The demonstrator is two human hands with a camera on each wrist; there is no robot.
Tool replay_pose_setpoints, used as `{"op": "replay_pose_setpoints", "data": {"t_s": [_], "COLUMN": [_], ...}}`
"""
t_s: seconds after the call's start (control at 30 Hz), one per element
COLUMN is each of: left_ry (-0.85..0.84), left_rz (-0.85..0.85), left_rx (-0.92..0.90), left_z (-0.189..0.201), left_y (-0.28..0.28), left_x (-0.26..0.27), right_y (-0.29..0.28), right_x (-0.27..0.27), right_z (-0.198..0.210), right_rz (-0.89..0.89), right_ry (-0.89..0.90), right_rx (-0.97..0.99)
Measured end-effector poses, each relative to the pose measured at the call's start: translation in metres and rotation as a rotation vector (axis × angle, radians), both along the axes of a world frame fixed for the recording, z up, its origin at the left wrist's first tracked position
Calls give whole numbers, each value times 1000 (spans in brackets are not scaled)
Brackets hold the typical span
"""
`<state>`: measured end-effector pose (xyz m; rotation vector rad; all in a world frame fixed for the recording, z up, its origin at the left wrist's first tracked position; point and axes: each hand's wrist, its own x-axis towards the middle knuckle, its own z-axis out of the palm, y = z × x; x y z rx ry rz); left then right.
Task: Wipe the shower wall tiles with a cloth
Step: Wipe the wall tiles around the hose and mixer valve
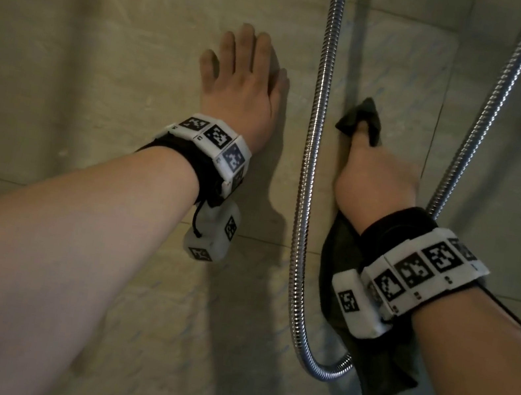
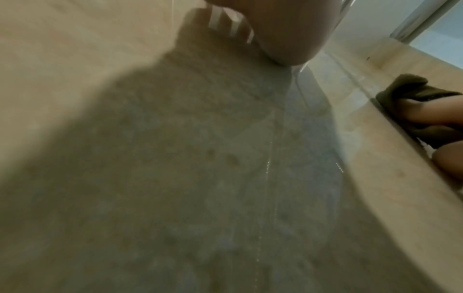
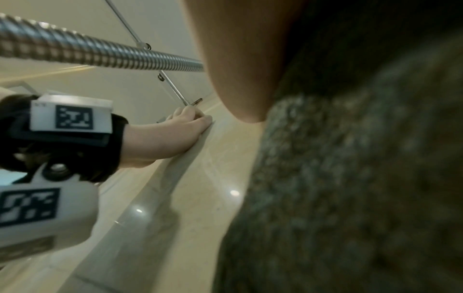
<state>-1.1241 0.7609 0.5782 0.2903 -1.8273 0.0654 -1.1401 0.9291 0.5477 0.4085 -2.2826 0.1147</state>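
Two bare hands were against a beige tiled shower wall [image 1: 100, 71]. At about ten o'clock from the picture's centre, the left hand [image 1: 242, 84] lay flat on the tile, fingers straight and together, grasping nothing. At about two o'clock, the right hand [image 1: 373, 179] pressed a dark green cloth [image 1: 363, 118] to the wall, its thumb hooked over a bunched fold; the remaining fingers were hidden beneath it. More of the cloth hung down past the right wrist toward five o'clock.

A ribbed metal shower hose [image 1: 313, 137] dropped between the hands, looped low at six o'clock and rose again at the right.

The cloth looked soft, limp and light, likely damp. It would probably fold and slip on glossy tile, so a bunched handful under the palm seemed the best hold.

Both wrists carried white marker bands.

From the right wrist, the cloth's nubbly weave [image 3: 350, 178] filled the picture, and the left hand [image 3: 180, 130] showed resting flat on the wall, details the head view lacked. From the left wrist, water drops and a thin trickle on the tile [image 2: 268, 170] were visible, and the cloth [image 2: 406, 89] wrapped over the right hand's fingers [image 2: 426, 115].
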Motion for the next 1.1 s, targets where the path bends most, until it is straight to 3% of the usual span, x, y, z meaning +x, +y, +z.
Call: {"op": "replay_pose_setpoints", "data": {"t_s": [0.2,0.33,0.6,0.77,0.93,1.1], "left_ry": [44,12,42,41,25,-4], "left_rz": [-75,-64,-82,-95,-86,-96], "left_rx": [-1,-29,-21,-11,-8,-14], "left_z": [-1,1,-2,-1,-1,1], "left_y": [-5,-7,-8,-8,-7,-9], "left_x": [-12,-11,-12,-12,-12,-10], "right_y": [-16,-23,-10,-6,-23,-37], "right_x": [12,19,0,2,12,25], "right_z": [-23,-16,16,5,-19,-18], "right_rz": [-71,-9,-27,-54,-43,44], "right_ry": [-14,54,65,35,35,173], "right_rx": [203,273,78,25,203,388]}}
